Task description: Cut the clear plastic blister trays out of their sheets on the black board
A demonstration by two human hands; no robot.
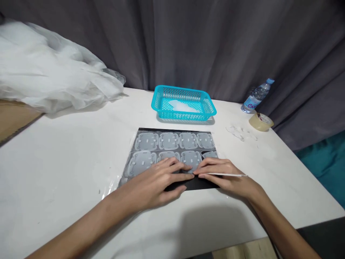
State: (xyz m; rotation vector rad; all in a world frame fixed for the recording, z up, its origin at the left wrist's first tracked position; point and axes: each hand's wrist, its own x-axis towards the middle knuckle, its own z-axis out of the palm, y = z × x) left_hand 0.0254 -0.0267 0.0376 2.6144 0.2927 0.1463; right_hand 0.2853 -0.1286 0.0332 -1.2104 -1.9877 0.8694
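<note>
A black sheet (pixel 201 184) lies on the white table, carrying two rows of translucent, rounded-rectangle pieces (pixel 169 141) under what looks like clear film. My left hand (pixel 168 176) rests on the sheet's lower part, fingers spread and reaching right over the lower row. Pinched in my right hand (pixel 219 172) is a thin white stick-like tool (pixel 229 175), its back end pointing right. The tool's tip is hidden by my fingers, close to my left fingertips at the lower row's edge. At the far right of that row, one piece (pixel 210 154) sits askew with black showing around it.
Behind the sheet stands a turquoise basket (pixel 183 116) with white translucent material (pixel 182 106) inside. A water bottle (pixel 256 97), a tape roll (pixel 261 122) and white scraps (pixel 237 133) are at right. Crumpled white plastic (pixel 54 72) and cardboard (pixel 16 117) lie at left.
</note>
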